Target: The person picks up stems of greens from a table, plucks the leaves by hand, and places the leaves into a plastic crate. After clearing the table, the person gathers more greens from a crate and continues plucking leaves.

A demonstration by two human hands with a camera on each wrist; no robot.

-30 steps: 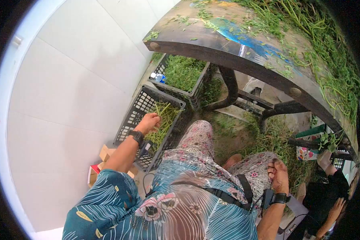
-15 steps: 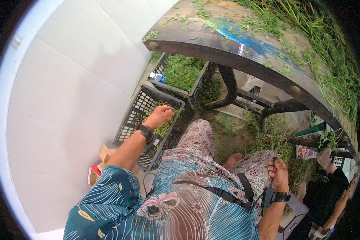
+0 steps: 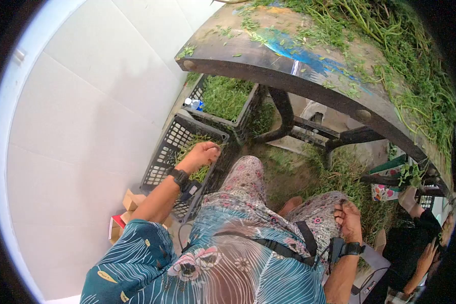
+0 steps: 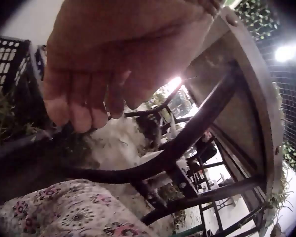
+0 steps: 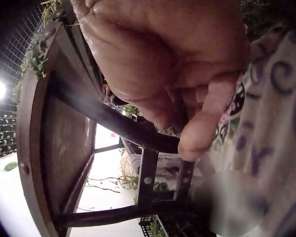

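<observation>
My left hand [image 3: 202,156] is over the black plastic crate [image 3: 157,164] on the floor by the wall. Light green stems [image 3: 202,175] lie in that crate, partly hidden by the hand and wrist. Seen from the left wrist, the left fingers [image 4: 79,111] hang loosely bent, with no stem visible in them. My right hand [image 3: 348,220] rests on my patterned trouser leg [image 3: 314,210], its fingers loosely curled. The right wrist view shows its thumb and fingers [image 5: 200,133] near the cloth, holding nothing visible.
A second crate [image 3: 253,101] with leafy greens and a bottle [image 3: 192,104] stands beyond. The wooden table [image 3: 228,53] with piled greens [image 3: 410,76] overhangs at right, above dark metal legs [image 3: 283,111]. Another person's arm [image 3: 425,263] shows at lower right. Cardboard boxes [image 3: 131,200] sit by the wall.
My left hand has moved right over the stems toward the crate's inner side, then drawn back slightly. The right hand stays on the leg. The head view has shifted a little.
</observation>
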